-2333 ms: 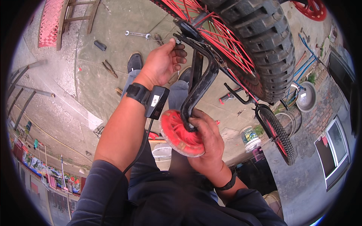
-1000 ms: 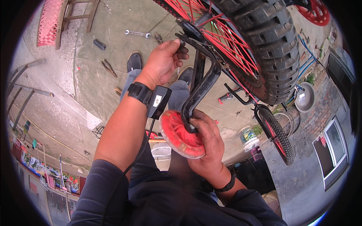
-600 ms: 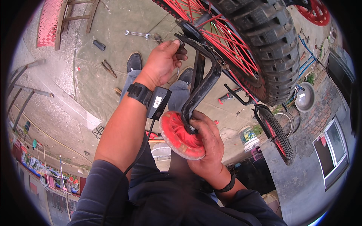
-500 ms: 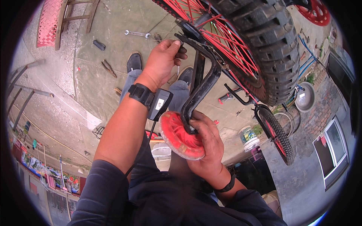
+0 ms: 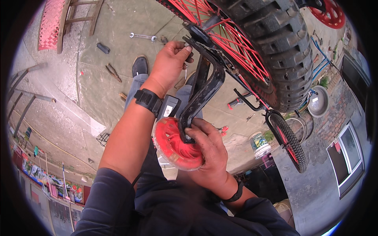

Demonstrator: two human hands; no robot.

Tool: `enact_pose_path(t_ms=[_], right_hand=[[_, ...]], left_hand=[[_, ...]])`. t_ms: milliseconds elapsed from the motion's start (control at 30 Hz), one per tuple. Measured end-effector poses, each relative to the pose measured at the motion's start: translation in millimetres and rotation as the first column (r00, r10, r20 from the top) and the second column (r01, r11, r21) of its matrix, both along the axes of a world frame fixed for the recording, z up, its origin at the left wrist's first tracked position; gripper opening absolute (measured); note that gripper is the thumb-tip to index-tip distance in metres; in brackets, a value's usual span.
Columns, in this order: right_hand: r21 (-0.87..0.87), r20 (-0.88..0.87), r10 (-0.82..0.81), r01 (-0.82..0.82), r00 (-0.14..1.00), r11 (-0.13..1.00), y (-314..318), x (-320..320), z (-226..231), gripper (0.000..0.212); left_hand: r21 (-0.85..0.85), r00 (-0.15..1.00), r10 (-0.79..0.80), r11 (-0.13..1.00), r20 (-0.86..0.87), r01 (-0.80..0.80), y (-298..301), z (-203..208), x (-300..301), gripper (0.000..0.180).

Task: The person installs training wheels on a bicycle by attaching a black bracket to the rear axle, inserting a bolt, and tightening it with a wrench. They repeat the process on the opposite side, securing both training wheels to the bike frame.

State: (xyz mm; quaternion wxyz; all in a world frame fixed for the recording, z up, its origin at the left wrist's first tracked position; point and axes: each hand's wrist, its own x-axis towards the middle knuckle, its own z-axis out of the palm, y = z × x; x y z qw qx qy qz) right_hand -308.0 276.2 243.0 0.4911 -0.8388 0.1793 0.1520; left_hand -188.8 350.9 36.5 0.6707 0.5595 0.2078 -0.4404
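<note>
A small training wheel (image 5: pixel 171 151), red with a clear rim, is in my right hand (image 5: pixel 212 155). My fingers wrap round its side, by the lower end of its bent black bracket (image 5: pixel 208 96). My left hand (image 5: pixel 168 65) is closed beside the bracket's upper end, thumb and fingers pinched; what lies in them is too small to make out. That upper end is close to the hub of a bicycle wheel with red spokes (image 5: pixel 246 55) and a knobbly black tyre (image 5: pixel 285 59). Whether the bracket touches the hub I cannot tell.
On the ground lie an open-end wrench (image 5: pixel 141 36), pliers (image 5: pixel 113 73) and a dark cylinder (image 5: pixel 103 48). A wooden frame (image 5: pixel 80 16) stands at the far left. Further right are the bicycle's other wheel (image 5: pixel 289 143), a grey basin (image 5: pixel 318 101) and a bucket (image 5: pixel 260 144).
The training wheel and the lower end of its bracket have swung left and slightly nearer to me, my right hand moving with them. My left hand stays near the bracket's upper end.
</note>
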Motion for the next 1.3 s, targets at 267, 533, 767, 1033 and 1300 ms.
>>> enact_pose_path(t_ms=[267,533,767,1033,1300], right_hand=[[-0.004,-0.021,0.003,-0.003,1.000,1.000,6,7,3,0.055],[-0.009,-0.036,-0.030,0.030,0.999,1.000,10,8,4,0.060],[0.030,-0.051,-0.050,0.052,0.997,0.998,12,8,1,0.054],[0.110,-0.054,-0.089,0.095,0.995,0.989,15,13,2,0.055],[0.145,0.000,-0.153,0.151,0.988,0.978,16,10,-3,0.058]], left_hand=[[-0.250,0.917,0.105,0.945,-0.384,-0.213,10,-6,8,0.023],[0.027,0.995,-0.064,0.998,0.073,0.062,9,8,2,0.021],[-0.237,0.994,-0.016,0.972,-0.110,-0.011,22,-1,11,0.022],[-0.287,0.944,0.034,0.949,-0.329,-0.134,39,-2,12,0.026],[-0.261,0.935,0.066,0.951,-0.348,-0.164,34,-1,15,0.030]])
